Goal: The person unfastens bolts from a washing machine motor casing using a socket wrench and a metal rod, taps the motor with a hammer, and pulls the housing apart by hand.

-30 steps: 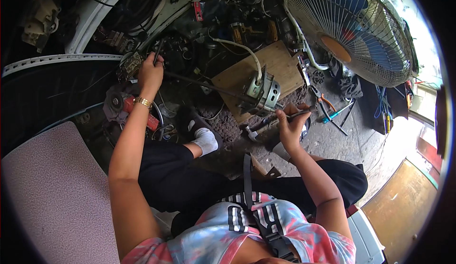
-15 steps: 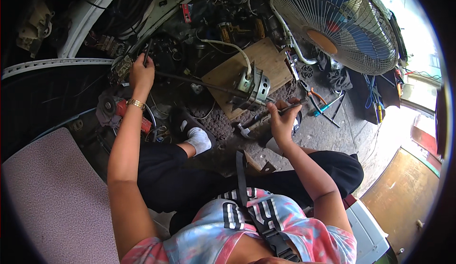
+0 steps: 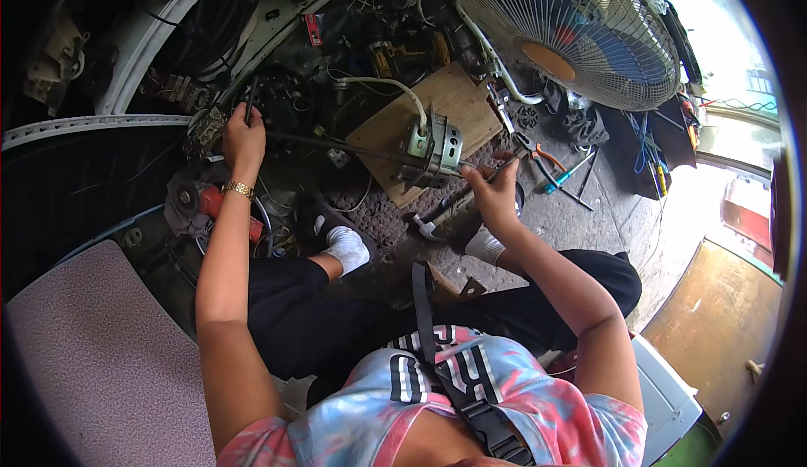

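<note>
My left hand (image 3: 245, 143), with a gold watch on the wrist, is closed around a dark metal bar (image 3: 336, 144). A shorter dark piece sticks up above its fingers. From this hand the bar slants right to a metal electric motor (image 3: 437, 149) with a pale cable, at the edge of a wooden board (image 3: 469, 101). My right hand (image 3: 496, 200) is beside the motor's right side, its fingers bent around something dark and narrow that they mostly hide. Below lies a hammer (image 3: 425, 226); its handle runs up toward my right hand.
A large fan (image 3: 555, 55) stands at the upper right. Orange-handled pliers (image 3: 546, 158) and a teal-handled tool (image 3: 565, 176) lie right of the board. A yellow-black drill (image 3: 382, 59) is behind it. A red angle grinder (image 3: 212, 200) lies left, near a patterned cushioned surface (image 3: 101, 332).
The whole view has shifted slightly, so the motor, board and fan appear a little further left and up. Both hands keep nearly the same place beside the bar and motor.
</note>
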{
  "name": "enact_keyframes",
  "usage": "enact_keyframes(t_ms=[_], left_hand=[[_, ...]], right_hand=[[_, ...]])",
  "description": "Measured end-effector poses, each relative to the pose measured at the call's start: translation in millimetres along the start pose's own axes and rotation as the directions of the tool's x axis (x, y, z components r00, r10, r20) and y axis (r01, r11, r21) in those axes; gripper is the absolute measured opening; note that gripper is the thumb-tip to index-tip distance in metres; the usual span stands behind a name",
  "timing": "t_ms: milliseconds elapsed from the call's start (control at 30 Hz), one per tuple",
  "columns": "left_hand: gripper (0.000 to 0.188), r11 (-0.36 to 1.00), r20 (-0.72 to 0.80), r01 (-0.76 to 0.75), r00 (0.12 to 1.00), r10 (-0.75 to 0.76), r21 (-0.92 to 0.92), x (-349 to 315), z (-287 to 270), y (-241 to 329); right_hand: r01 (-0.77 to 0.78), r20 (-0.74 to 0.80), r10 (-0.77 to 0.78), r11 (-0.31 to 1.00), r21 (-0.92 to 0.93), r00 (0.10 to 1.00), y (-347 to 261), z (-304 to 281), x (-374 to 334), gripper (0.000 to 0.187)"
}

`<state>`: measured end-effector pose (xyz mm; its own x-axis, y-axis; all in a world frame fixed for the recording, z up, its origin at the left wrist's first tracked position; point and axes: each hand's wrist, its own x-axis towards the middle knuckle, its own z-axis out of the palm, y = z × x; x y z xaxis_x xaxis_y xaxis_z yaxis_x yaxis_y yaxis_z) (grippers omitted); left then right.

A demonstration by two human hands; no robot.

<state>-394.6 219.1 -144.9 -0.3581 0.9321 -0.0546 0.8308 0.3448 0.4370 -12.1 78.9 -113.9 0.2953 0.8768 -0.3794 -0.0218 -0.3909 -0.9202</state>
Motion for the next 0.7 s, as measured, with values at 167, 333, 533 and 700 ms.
enact_keyframes(t_ms=[167,333,533,700], left_hand=[[0.02,0.996,0.013,-0.042,0.999,0.043,-0.073,-1.5,-0.8,13.6],[0.017,0.984,0.04,-0.12,0.991,0.127,-0.13,0.4,-6.1,-17.0],[0.015,0.876,-0.217,-0.316,0.944,0.25,-0.365,-20.3,-49.6,-23.5],[0.016,0.742,-0.376,-0.514,0.849,0.37,-0.43,-102.0,-151.6,58.2]], right_hand=[[0.02,-0.02,-0.019,0.999,0.033,1.0,5.4,-7.0,1.9,0.052],[0.068,0.053,-0.069,0.997,0.019,0.996,28.4,-10.6,11.4,0.034],[-0.133,0.165,0.057,0.858,0.497,0.985,6.8,-53.2,-3.3,0.022],[-0.331,0.324,0.097,0.469,0.819,0.941,20.1,-87.2,-34.6,0.023]])
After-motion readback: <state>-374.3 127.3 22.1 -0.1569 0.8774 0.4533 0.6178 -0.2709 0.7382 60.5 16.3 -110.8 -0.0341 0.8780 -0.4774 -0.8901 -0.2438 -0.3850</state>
